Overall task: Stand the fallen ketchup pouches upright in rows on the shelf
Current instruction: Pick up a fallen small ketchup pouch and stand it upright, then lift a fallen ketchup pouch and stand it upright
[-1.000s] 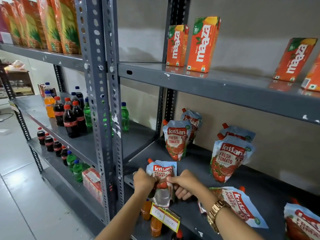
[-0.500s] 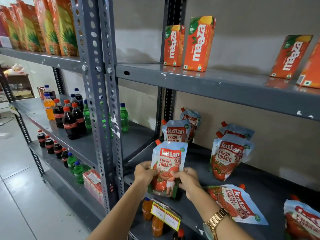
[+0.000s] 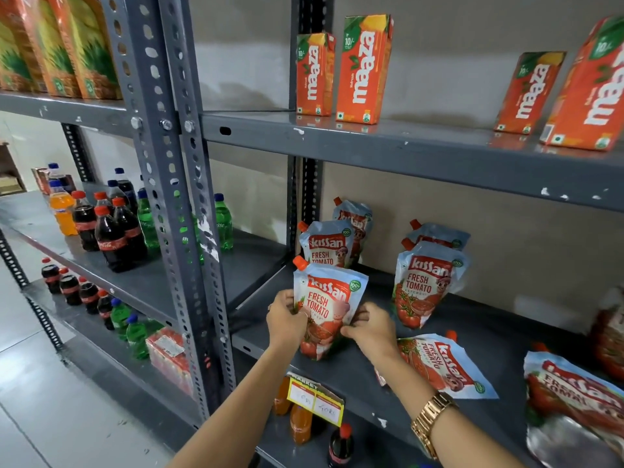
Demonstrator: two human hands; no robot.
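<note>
A Kissan ketchup pouch (image 3: 326,305) with an orange cap stands upright near the front of the grey shelf (image 3: 358,376). My left hand (image 3: 285,319) grips its left edge and my right hand (image 3: 369,327) its right edge. Behind it two pouches (image 3: 326,244) stand in a row toward the wall. To the right another pair of pouches (image 3: 427,282) stands upright. One pouch (image 3: 442,364) lies flat beside my right wrist, and a second fallen pouch (image 3: 574,393) lies at the right edge.
Orange Maaza juice cartons (image 3: 363,69) stand on the shelf above. A perforated steel upright (image 3: 175,197) is left of my hands. Cola and green soda bottles (image 3: 111,228) fill the left bay. A yellow price tag (image 3: 315,401) hangs off the shelf front, bottles below.
The pouch went from lying low in both hands at the shelf front to being lifted, turned label-forward and stood upright further in on the shelf. The camera moved closer.
</note>
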